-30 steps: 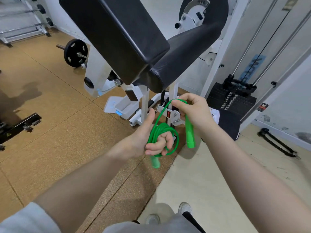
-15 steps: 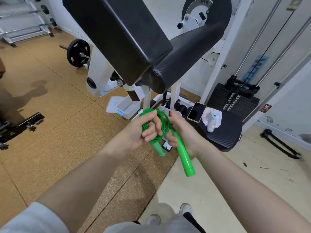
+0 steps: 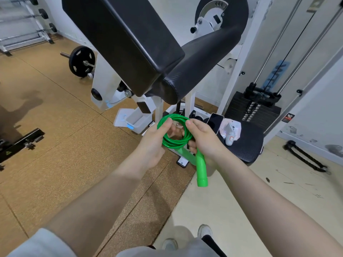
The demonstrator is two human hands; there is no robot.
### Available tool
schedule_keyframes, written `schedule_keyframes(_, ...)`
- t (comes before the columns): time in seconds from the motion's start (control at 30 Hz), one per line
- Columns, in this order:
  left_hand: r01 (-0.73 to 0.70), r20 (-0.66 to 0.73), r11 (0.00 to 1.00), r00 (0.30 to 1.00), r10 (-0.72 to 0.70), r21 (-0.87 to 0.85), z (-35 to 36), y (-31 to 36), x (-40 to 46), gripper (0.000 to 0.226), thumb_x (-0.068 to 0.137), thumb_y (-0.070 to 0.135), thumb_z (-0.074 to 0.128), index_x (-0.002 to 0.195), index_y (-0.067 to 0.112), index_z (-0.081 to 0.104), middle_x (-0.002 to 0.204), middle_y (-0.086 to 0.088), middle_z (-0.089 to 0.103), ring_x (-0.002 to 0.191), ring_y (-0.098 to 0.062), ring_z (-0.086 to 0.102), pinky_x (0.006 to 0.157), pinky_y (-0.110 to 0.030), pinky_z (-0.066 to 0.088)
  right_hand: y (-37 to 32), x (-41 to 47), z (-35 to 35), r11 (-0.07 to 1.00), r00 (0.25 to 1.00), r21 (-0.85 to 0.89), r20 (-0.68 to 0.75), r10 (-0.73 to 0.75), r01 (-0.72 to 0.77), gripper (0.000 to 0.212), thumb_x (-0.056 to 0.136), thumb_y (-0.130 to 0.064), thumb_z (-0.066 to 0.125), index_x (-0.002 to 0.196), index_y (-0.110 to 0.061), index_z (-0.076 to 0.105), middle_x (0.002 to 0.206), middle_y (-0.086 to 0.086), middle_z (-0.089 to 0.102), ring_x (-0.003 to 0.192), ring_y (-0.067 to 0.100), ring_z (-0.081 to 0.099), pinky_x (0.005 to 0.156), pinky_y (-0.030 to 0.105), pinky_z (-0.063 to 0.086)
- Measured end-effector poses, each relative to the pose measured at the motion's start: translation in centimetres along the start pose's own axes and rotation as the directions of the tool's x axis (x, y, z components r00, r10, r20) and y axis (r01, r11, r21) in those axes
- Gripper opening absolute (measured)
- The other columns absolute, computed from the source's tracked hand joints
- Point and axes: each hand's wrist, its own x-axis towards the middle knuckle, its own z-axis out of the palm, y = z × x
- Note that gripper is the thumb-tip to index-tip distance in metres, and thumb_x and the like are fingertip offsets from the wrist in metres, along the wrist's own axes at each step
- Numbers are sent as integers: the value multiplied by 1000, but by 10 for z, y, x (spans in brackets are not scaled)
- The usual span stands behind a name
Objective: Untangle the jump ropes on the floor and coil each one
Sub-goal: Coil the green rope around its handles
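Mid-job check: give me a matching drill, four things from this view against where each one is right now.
Things:
1. rope coil
2. phone
3. handle
4. weight plate

Places:
A. hanging below the right hand
B. on the black seat
C. held between both hands
D. far left, on a bar over the cork floor

Pairs: 1-C, 2-B, 3-A, 4-D

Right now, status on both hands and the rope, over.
Left hand and right hand both grip the coiled green jump rope. One handle hangs below. Nothing in the way; phone on the seat behind.
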Motion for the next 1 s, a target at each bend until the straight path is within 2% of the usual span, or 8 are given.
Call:
schedule_keyframes(0.1, 41, 22, 998, 999, -40, -56, 1, -2, 1, 24, 98, 27, 42, 108, 16, 62, 108, -4, 69, 105, -23, 64, 89, -40, 51, 2, -3, -4, 997, 999, 65, 18, 28, -29, 22, 101, -21, 37, 99, -6, 52, 63, 5, 37, 36, 5, 29, 34, 19, 24)
schedule_keyframes(0.23, 36, -45, 977, 999, -28, 209, -2, -5, 0, 17, 98, 26, 43, 104, 24, 59, 101, 1, 69, 88, -11, 69, 88, -35, 51, 12, -4, -8, 983, 982, -22, 48, 184, -183, 26, 101, -28, 37, 97, -9, 53, 68, 2, 57, 41, 9, 44, 37, 19, 35)
schedule_keyframes(0.3, 9, -46, 927, 999, 10, 374, -10, -2, 1, 14, 98, 28, 44, 101, 26, 58, 98, 5, 69, 93, -10, 66, 95, -37, 47, 14, -5, -18, 942, 942, -121, 84, 324, -313, 28, 101, -32, 37, 96, -11, 56, 71, 1, 64, 54, 16, 55, 55, 27, 49)
schedule_keyframes(0.4, 27, -46, 908, 999, -9, 418, -24, 7, 1, 21, 98, 29, 44, 111, 18, 57, 97, 3, 71, 93, -13, 66, 96, -38, 46, 14, -10, -35, 886, 887, -327, 213, 409, -330, 23, 99, -21, 41, 106, -5, 55, 73, 5, 68, 74, 20, 56, 76, 30, 48)
schedule_keyframes(0.57, 30, 26, 882, 999, -48, 470, -37, 12, 1, 28, 98, 29, 44, 119, 15, 55, 106, -9, 70, 95, -19, 66, 90, -37, 48, 7, -8, -40, 925, 891, -221, 274, 363, -309, 11, 97, -16, 46, 98, -16, 57, 80, 4, 69, 85, 23, 51, 69, 30, 39)
schedule_keyframes(0.77, 96, 55, 868, 989, -140, 487, -41, 5, -2, 23, 99, 28, 43, 112, 16, 56, 101, -7, 67, 63, -1, 61, 78, -27, 44, -14, 3, -19, 975, 984, 135, 25, 176, -178, 6, 93, -19, 53, 91, -23, 56, 80, 2, 62, 61, 11, 53, 45, 18, 38)
schedule_keyframes(0.87, 114, 41, 852, 987, -156, 510, -40, 3, -2, 22, 98, 30, 45, 109, 17, 59, 105, -8, 68, 65, -8, 62, 70, -29, 48, -17, 5, -3, 973, 991, 195, -33, 131, -122, 10, 91, -11, 57, 87, -20, 57, 74, 0, 57, 58, 10, 55, 50, 20, 46)
schedule_keyframes(1.0, 134, 9, 853, 987, -160, 504, -41, 3, -3, 24, 96, 35, 49, 110, 20, 61, 104, -7, 71, 98, -26, 65, 96, -46, 46, -15, 4, 11, 1000, 992, 9, -125, 9, -8, 10, 90, -10, 59, 93, -17, 53, 81, 8, 57, 68, 13, 63, 73, 35, 59)
